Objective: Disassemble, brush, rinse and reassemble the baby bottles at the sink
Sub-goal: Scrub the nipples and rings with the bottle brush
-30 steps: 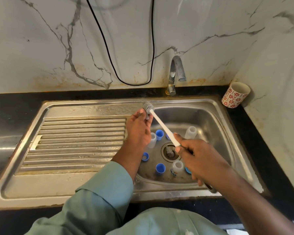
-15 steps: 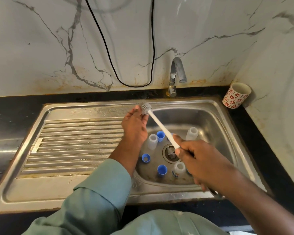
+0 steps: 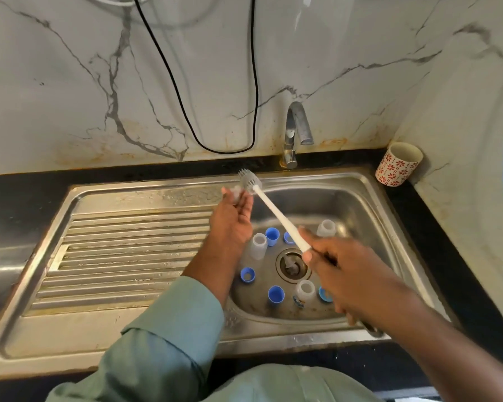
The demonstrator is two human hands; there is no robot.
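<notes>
Bottles and caps crowd the basin; drainboard lies bare.

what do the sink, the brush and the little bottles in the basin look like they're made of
Sink: brushed stainless steel by its dull grey sheen and pressed drainer ribs. Brush: white plastic handle, matte; grey head, probably silicone nubs. Bottles: translucent frosted plastic, likely.

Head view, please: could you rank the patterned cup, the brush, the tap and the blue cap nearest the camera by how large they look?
1. Brush, longest, partly hidden in the right hand.
2. Tap and patterned cup: too alike to rank.
3. Blue cap, smallest.
</notes>
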